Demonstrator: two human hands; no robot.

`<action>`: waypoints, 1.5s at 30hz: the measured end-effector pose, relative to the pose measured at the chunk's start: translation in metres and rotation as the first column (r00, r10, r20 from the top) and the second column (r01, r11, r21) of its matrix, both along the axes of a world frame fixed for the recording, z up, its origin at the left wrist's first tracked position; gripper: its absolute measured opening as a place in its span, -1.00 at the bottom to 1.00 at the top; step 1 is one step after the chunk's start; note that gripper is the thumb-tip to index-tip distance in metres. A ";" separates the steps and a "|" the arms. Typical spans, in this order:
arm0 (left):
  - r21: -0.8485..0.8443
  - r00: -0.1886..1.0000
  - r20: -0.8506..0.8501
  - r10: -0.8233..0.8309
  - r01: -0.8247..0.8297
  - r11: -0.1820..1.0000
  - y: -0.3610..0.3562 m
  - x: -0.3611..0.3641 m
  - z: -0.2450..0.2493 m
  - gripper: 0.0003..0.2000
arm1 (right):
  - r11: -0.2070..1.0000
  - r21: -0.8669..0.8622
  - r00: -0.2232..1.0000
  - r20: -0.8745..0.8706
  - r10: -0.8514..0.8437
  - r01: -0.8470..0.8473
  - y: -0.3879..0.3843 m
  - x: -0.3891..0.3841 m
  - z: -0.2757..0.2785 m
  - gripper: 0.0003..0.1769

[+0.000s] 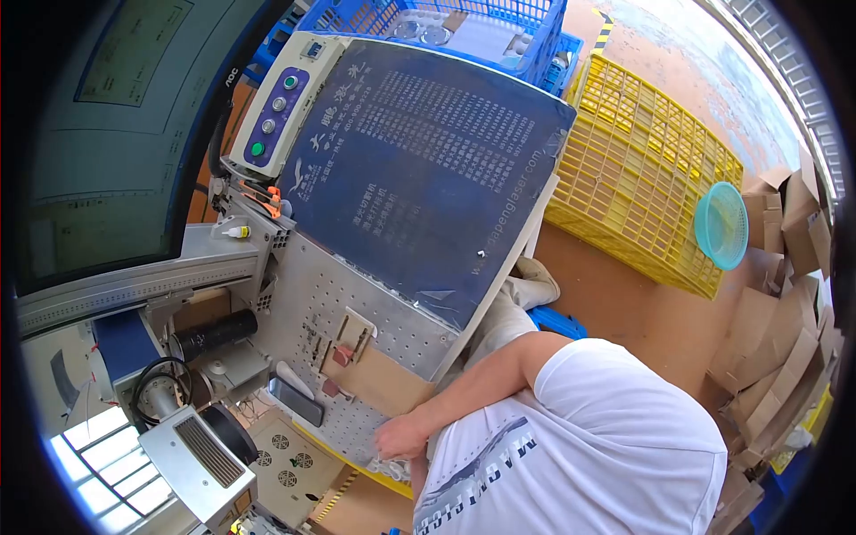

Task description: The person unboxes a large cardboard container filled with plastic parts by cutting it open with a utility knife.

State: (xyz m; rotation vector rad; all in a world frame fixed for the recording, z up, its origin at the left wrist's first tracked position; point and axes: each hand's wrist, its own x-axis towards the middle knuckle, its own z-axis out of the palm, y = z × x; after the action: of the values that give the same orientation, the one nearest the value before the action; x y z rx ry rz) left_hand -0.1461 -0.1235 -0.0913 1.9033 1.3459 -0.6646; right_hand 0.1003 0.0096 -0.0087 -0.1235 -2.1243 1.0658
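My right hand (401, 438) is closed at the front edge of the perforated metal plate (348, 283), fingers curled downward. Whatever it holds, if anything, is hidden. Several small shiny, clear or silvery pieces (390, 467) lie just below it, too blurred to name. A strip of skin beside the white shirt seems to belong to my left arm; the fingers of my left hand are hidden. Near my right hand, a flat brown board (379, 382) lies on the plate, with a small beige jig (355, 332) and reddish-brown blocks (342, 355) at its far end.
A dark phone (296, 399) rests on the plate. Left of it stand a machine head (198, 464) and a large monitor (107, 134). A blue-topped cabinet (419, 169) with a button panel (278, 104) adjoins the plate. Yellow crate (642, 169), blue basket (526, 36) and cardboard (776, 348) stand around.
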 end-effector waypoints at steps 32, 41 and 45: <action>0.028 0.920 -0.255 0.298 -0.302 0.953 0.115 0.305 0.108 -0.82 | -0.089 -0.631 -0.498 0.683 -0.534 -0.771 -0.424 0.796 -0.273 -0.80; -0.035 0.957 0.183 0.226 -0.223 0.974 0.131 0.531 0.165 -0.72 | -0.479 -0.785 -0.204 0.582 -0.787 -0.392 -0.272 0.695 -0.063 -0.90; 0.005 0.948 0.318 0.015 -0.017 1.000 0.131 0.587 0.191 -0.74 | -0.440 -0.897 0.099 0.441 -0.892 0.033 -0.166 0.648 0.068 -0.91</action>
State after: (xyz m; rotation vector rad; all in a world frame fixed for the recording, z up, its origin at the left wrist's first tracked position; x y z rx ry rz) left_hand 0.4410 0.0074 0.0999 1.9065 1.1566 -0.3251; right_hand 0.7480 -0.1561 0.0591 -1.3319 0.1877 1.1062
